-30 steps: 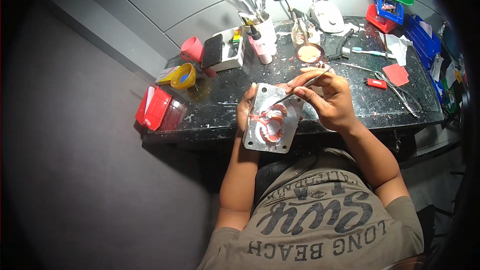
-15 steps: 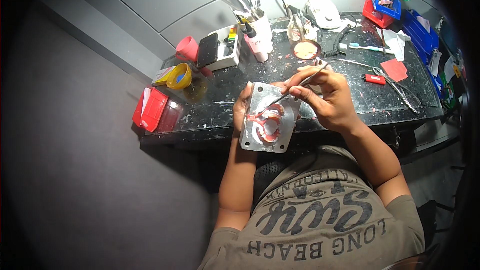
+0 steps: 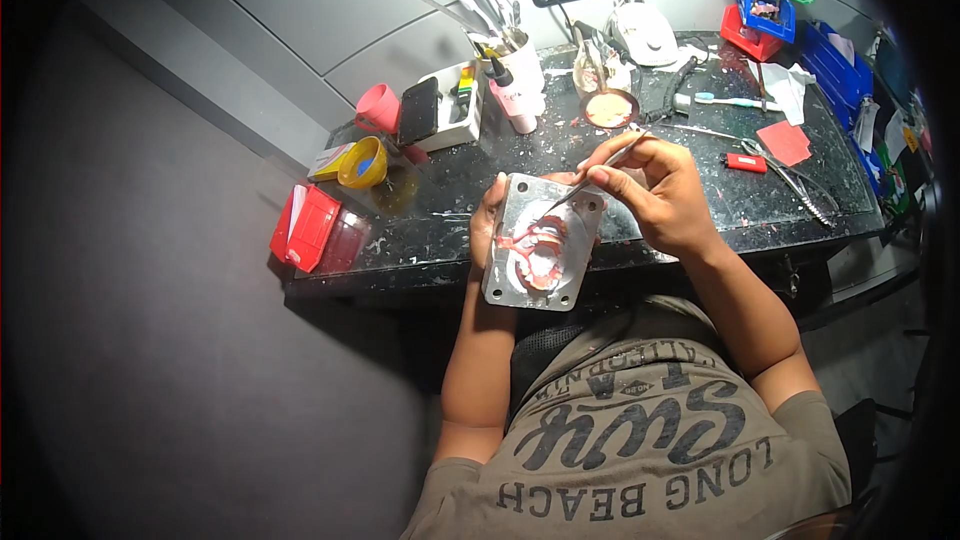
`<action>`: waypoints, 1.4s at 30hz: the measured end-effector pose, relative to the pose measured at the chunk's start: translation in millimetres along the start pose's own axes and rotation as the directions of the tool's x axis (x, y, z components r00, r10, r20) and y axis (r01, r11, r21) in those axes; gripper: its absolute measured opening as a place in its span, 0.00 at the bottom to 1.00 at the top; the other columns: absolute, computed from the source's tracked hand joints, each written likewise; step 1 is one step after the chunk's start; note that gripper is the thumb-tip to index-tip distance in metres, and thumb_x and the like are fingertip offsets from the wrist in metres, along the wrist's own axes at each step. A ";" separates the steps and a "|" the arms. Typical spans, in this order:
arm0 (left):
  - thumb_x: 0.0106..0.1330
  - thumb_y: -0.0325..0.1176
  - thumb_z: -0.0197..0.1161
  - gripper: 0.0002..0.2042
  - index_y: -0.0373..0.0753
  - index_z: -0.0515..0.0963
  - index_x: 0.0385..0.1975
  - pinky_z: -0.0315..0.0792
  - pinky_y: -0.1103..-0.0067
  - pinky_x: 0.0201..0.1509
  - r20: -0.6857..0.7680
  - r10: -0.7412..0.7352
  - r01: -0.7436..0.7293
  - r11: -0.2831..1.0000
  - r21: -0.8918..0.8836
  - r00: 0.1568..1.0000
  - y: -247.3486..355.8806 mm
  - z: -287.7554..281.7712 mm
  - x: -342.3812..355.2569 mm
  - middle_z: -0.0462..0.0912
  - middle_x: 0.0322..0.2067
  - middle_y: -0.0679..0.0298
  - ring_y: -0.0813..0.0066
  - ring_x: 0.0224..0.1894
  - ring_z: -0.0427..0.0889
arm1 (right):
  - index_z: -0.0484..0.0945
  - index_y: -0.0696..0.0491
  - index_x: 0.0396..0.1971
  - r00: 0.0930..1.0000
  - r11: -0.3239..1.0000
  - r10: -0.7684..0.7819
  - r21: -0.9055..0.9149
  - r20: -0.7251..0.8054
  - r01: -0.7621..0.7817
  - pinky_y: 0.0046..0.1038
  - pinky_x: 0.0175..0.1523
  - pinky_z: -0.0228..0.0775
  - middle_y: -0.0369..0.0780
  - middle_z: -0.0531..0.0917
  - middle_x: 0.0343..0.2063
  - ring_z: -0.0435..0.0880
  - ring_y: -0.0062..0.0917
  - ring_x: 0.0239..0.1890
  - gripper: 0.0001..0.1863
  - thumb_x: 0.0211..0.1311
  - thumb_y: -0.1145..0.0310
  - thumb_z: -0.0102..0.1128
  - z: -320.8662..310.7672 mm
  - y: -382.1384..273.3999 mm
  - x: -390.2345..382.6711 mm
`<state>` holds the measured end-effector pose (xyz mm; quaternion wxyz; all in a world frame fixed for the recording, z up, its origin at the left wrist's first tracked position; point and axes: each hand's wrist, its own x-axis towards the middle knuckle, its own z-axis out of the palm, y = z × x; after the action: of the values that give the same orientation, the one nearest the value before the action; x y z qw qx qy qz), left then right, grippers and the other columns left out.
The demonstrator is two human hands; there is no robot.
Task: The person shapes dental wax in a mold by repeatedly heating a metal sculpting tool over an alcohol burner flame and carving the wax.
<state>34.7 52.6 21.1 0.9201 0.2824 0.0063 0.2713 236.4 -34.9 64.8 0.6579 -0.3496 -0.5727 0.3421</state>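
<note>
My left hand [image 3: 486,220] grips a square metal denture flask half [image 3: 506,278] by its left side, with fingers beneath it. Set in the flask is white plaster around a denture mould with red wax [image 3: 520,242] and pink, tooth-like rims. My right hand [image 3: 660,188] pinches a slim metal wax carving tool [image 3: 590,177] between thumb and fingers. The tool slants down to the left, its tip at the upper part of the mould; whether it touches cannot be made out.
On the black bench [image 3: 440,225] stand a yellow bowl [image 3: 362,162], a red cup [image 3: 378,108], a white box [image 3: 462,120], a dropper bottle [image 3: 512,98] and a pan [image 3: 610,108]. Rightward lie a red lighter [image 3: 745,162], a toothbrush [image 3: 738,100] and a red wax sheet [image 3: 784,142].
The tool's tip has moved from the red wax at the left to the mould's upper edge. My right hand has shifted slightly right; the flask stays nearly in place.
</note>
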 end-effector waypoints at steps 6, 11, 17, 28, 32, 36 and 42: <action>0.75 0.60 0.52 0.42 0.18 0.68 0.65 0.83 0.49 0.57 0.080 0.000 0.001 1.000 -0.007 0.997 4.1 -4.5 -5.2 0.81 0.57 0.35 0.40 0.52 0.86 | 0.87 0.63 0.36 0.983 0.954 -0.177 -0.236 0.051 0.184 0.26 0.49 0.80 0.40 0.90 0.36 0.89 0.21 0.41 0.06 0.69 0.75 0.68 8.9 -9.6 1.1; 0.75 0.61 0.52 0.42 0.18 0.67 0.66 0.81 0.47 0.58 0.025 0.011 -0.010 0.999 -0.040 1.000 0.8 -1.7 -3.8 0.79 0.60 0.37 0.41 0.54 0.86 | 0.87 0.62 0.36 0.991 0.971 -0.131 -0.203 -0.006 0.127 0.27 0.48 0.80 0.40 0.90 0.36 0.89 0.23 0.40 0.06 0.69 0.74 0.69 4.0 -8.8 -3.5; 0.76 0.60 0.51 0.41 0.18 0.66 0.67 0.80 0.43 0.59 0.029 0.004 -0.003 0.999 -0.045 1.000 3.7 -7.6 -3.1 0.78 0.62 0.36 0.41 0.57 0.85 | 0.88 0.58 0.35 0.972 0.896 -0.233 -0.390 -0.008 0.211 0.30 0.49 0.78 0.40 0.90 0.34 0.89 0.28 0.39 0.05 0.66 0.72 0.71 4.9 -13.5 -4.1; 0.74 0.69 0.48 0.44 0.33 0.64 0.73 0.80 0.37 0.51 0.044 -0.017 0.023 0.987 -0.161 0.999 3.6 -17.6 0.5 0.63 0.67 0.19 0.15 0.57 0.77 | 0.87 0.59 0.38 0.911 0.894 -0.364 -0.346 -0.191 0.285 0.26 0.53 0.78 0.40 0.91 0.37 0.89 0.23 0.42 0.03 0.67 0.76 0.71 -12.8 -12.7 -15.9; 0.74 0.68 0.46 0.44 0.32 0.65 0.73 0.75 0.32 0.56 -0.024 0.062 -0.065 0.988 -0.141 0.998 3.9 -16.8 1.6 0.62 0.68 0.20 0.15 0.59 0.75 | 0.84 0.63 0.45 0.888 0.961 -0.258 -0.200 -0.380 0.194 0.25 0.54 0.80 0.43 0.90 0.39 0.89 0.23 0.44 0.06 0.73 0.77 0.65 -60.1 9.5 -13.0; 0.70 0.74 0.44 0.56 0.18 0.52 0.75 0.61 0.41 0.75 -0.093 0.070 -0.091 0.967 -0.237 0.993 7.3 -24.4 0.2 0.58 0.71 0.21 0.20 0.68 0.68 | 0.83 0.64 0.46 0.869 0.983 -0.181 -0.108 -0.461 0.148 0.27 0.54 0.82 0.45 0.90 0.41 0.89 0.25 0.43 0.07 0.75 0.77 0.63 -91.7 29.3 -8.2; 0.60 0.85 0.47 0.69 0.23 0.33 0.78 0.57 0.36 0.75 0.089 0.133 -0.099 0.945 -0.311 0.987 11.3 -34.5 -5.4 0.36 0.77 0.24 0.19 0.78 0.43 | 0.83 0.64 0.46 0.871 0.988 -0.153 -0.080 -0.467 0.131 0.27 0.55 0.83 0.46 0.90 0.41 0.90 0.25 0.44 0.07 0.75 0.77 0.62 -91.9 30.1 -7.6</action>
<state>18.9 75.5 -2.7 0.9341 0.1508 -0.1023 0.3070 325.2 -31.8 26.0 0.7924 -0.3942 -0.4273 0.1846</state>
